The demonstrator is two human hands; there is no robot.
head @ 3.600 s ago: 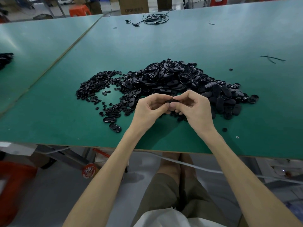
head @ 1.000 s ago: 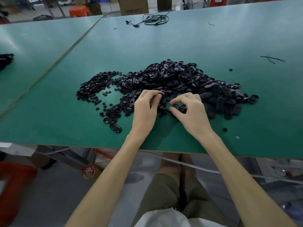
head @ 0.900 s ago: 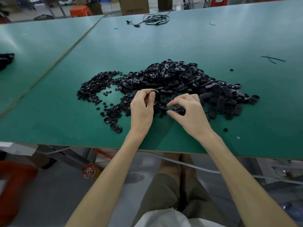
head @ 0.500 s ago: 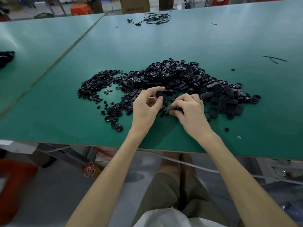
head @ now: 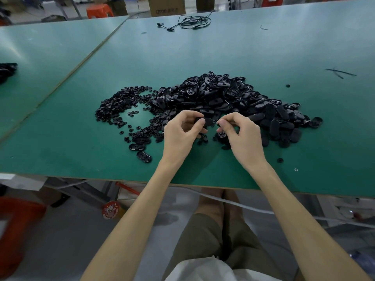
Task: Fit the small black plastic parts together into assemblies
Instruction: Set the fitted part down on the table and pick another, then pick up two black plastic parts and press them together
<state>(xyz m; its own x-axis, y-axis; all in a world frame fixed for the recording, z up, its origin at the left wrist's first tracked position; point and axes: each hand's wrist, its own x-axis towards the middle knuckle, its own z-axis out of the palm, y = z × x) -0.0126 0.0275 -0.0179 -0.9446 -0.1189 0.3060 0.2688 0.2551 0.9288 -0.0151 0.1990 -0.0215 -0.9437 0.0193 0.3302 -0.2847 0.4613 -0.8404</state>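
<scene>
Left hand (head: 180, 133) pinches oval part (head: 205, 121) beside right hand (head: 241, 135).

- A factory workshop.
- Long green desks (head: 263, 47) set side by side.
- A heap of identical black plastic parts (head: 219, 96).
- Cardboard box (head: 166, 6) and orange stool (head: 99, 11) behind.

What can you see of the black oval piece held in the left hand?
The oval piece is a small, flat, smooth black plastic part with rounded ends. It lies roughly level, long axis left to right, held above the green table before the pile of like parts. The left hand pinches its left end; its right end juts free. The right hand, seemingly pinching a small dark bit, sits close beside that end; contact is unclear.
</scene>
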